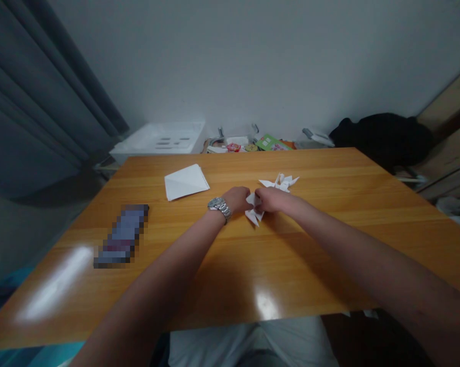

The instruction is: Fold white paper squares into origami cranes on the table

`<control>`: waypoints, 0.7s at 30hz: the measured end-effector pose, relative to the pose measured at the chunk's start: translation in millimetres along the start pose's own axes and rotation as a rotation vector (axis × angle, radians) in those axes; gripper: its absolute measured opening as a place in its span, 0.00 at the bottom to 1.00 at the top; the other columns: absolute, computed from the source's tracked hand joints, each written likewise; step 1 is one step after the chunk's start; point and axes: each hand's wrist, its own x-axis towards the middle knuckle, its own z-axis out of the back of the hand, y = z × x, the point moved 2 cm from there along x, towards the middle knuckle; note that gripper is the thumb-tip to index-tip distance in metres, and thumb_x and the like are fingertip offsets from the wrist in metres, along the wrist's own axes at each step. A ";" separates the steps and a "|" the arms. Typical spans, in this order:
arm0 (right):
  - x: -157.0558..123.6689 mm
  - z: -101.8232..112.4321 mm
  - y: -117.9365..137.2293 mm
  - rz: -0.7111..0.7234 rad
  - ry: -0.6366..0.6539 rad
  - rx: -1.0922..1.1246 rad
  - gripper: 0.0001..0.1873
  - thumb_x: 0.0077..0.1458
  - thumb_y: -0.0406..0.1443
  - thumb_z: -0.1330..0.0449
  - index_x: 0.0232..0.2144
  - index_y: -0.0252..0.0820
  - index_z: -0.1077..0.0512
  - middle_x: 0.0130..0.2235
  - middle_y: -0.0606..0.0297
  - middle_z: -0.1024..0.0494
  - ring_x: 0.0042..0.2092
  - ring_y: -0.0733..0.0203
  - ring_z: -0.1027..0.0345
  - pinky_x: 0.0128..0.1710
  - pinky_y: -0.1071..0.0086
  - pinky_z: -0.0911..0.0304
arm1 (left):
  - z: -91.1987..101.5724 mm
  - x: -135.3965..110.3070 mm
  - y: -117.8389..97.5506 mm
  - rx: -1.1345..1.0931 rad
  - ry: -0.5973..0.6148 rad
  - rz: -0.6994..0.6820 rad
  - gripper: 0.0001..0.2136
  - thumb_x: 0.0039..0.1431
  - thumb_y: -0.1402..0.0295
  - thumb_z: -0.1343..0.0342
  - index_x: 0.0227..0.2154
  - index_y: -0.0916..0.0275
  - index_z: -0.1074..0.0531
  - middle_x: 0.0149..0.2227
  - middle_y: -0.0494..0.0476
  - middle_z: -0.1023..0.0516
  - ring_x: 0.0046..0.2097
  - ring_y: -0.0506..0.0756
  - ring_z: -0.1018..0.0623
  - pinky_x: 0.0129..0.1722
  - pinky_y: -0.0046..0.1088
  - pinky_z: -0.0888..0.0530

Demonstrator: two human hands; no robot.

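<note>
Between my two hands, over the middle of the wooden table, is a piece of folded white paper [254,216] with pointed flaps toward me. My left hand [236,199], a silver watch [219,205] on its wrist, is closed on the paper's left side. From the right, my right hand [268,199] pinches the same paper, fingers curled. Some fingertips are hidden behind the paper and the knuckles. Just beyond my right hand lie folded white paper figures [283,181] with pointed tips, partly covered by that hand.
A stack of white paper sheets [186,182] lies left of my hands. Nearer on the left is a blurred-out phone-like object [123,235]. Behind the table [321,239] stand a white plastic tray [161,137], a green booklet [271,142] and a black cloth heap [382,137].
</note>
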 end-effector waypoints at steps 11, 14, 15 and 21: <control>-3.2 4.8 6.9 0.004 0.111 0.001 0.09 0.51 0.35 0.34 0.35 0.38 0.19 0.30 0.55 0.18 0.32 0.52 0.23 0.33 0.66 0.34 | 4.4 2.6 -3.6 -0.006 0.020 -0.083 0.16 0.55 0.64 0.38 0.47 0.61 0.23 0.44 0.60 0.20 0.41 0.57 0.20 0.38 0.27 0.28; -5.5 5.9 6.4 0.001 0.121 0.006 0.08 0.51 0.36 0.34 0.34 0.38 0.19 0.29 0.55 0.18 0.31 0.53 0.23 0.32 0.67 0.34 | 6.5 1.4 -3.5 0.007 0.032 -0.094 0.14 0.57 0.61 0.40 0.42 0.63 0.21 0.41 0.61 0.19 0.40 0.58 0.20 0.38 0.28 0.28; -5.9 5.7 5.7 0.000 0.117 0.005 0.09 0.51 0.36 0.33 0.35 0.37 0.19 0.30 0.55 0.18 0.32 0.52 0.23 0.32 0.67 0.34 | 6.9 0.7 -2.8 0.014 0.037 -0.086 0.14 0.57 0.60 0.40 0.42 0.63 0.21 0.40 0.61 0.19 0.39 0.58 0.20 0.38 0.29 0.28; -6.4 -2.8 1.6 0.019 0.058 -0.022 0.10 0.48 0.33 0.34 0.36 0.35 0.20 0.36 0.48 0.17 0.36 0.47 0.23 0.30 0.66 0.37 | 2.0 -7.7 1.6 0.060 0.044 -0.027 0.14 0.52 0.62 0.37 0.38 0.66 0.21 0.42 0.67 0.20 0.42 0.63 0.20 0.38 0.33 0.28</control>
